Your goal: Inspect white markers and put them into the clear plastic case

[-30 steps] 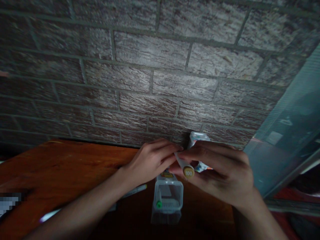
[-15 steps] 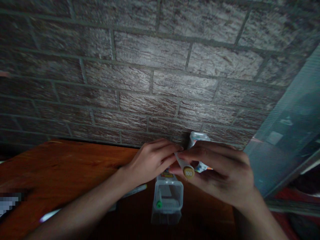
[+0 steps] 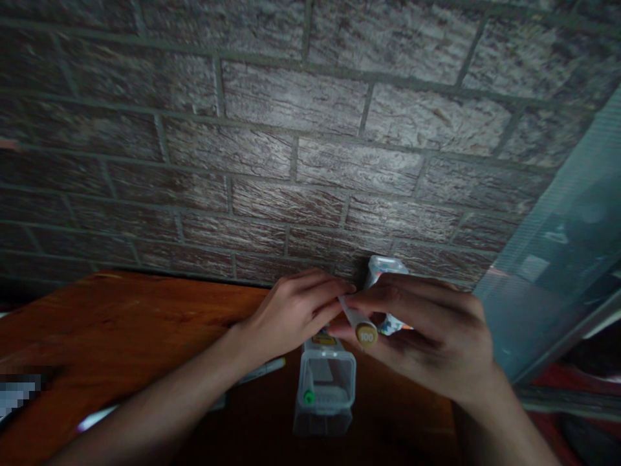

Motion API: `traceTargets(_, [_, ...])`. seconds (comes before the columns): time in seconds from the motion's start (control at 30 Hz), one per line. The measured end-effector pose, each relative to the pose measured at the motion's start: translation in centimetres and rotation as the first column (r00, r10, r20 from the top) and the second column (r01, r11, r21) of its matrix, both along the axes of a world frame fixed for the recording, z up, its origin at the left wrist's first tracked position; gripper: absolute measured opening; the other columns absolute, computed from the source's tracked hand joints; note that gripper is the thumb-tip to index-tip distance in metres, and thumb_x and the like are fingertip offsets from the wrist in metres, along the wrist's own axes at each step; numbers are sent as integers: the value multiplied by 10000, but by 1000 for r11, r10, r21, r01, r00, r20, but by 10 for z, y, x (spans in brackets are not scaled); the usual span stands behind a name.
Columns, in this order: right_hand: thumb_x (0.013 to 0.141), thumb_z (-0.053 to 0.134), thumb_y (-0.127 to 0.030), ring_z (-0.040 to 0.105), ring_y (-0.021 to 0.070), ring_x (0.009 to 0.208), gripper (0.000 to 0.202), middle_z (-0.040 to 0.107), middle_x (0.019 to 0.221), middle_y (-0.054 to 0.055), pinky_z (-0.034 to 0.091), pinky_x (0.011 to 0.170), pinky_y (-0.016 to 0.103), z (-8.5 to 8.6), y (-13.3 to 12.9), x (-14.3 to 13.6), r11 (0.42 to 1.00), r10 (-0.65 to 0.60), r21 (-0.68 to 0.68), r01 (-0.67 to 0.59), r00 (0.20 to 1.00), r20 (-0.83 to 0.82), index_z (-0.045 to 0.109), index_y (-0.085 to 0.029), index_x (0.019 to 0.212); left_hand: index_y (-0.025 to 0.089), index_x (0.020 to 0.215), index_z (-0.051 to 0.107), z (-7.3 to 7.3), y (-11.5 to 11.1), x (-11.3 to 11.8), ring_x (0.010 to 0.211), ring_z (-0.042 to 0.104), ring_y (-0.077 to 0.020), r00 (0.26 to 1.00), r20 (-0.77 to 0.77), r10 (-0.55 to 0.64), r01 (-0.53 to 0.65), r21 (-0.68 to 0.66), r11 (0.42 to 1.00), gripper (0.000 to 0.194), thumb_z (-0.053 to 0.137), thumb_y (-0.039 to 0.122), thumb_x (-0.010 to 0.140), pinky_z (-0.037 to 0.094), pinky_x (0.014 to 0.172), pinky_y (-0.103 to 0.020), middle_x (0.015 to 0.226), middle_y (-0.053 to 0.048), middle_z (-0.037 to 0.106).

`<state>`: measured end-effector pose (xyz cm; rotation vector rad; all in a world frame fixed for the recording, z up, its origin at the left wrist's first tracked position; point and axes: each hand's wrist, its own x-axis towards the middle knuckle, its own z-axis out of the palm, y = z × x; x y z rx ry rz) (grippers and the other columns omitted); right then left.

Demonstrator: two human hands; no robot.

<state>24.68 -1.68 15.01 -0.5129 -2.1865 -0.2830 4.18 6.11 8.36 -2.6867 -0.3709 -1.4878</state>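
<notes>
A white marker (image 3: 356, 318) with a mustard-yellow end marked 100 points toward me, held between the thumb and fingers of my right hand (image 3: 427, 330). My left hand (image 3: 303, 303) closes at the marker's far end; its fingertips are partly hidden there. Below the hands lies a clear plastic case (image 3: 328, 382), its open end facing me. Inside it is one marker with a green end (image 3: 309, 396). Another pale marker with a yellowish tip (image 3: 264, 370) rests on the table beside my left forearm.
The wooden table (image 3: 145, 323) meets a brick wall (image 3: 291, 142). Behind my right hand stands a clear container (image 3: 387, 264) with colourful contents or print, mostly covered. A shiny pale object (image 3: 97, 418) lies at left. A glass panel (image 3: 548, 239) borders the right.
</notes>
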Motion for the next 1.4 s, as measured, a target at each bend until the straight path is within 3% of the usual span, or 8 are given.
traceTargets(1.4, [953,790,-154,615,132,594,64,685,722,28,447,552,253,-2,1,-1,1000,-12,14,12,1000,4,748,-118,987,146,1093,739,-1,2,0,925,778,-214,1000,-5,23,-23,20,1000,208,570,267,1102,644,798,-326,1029,-72,813])
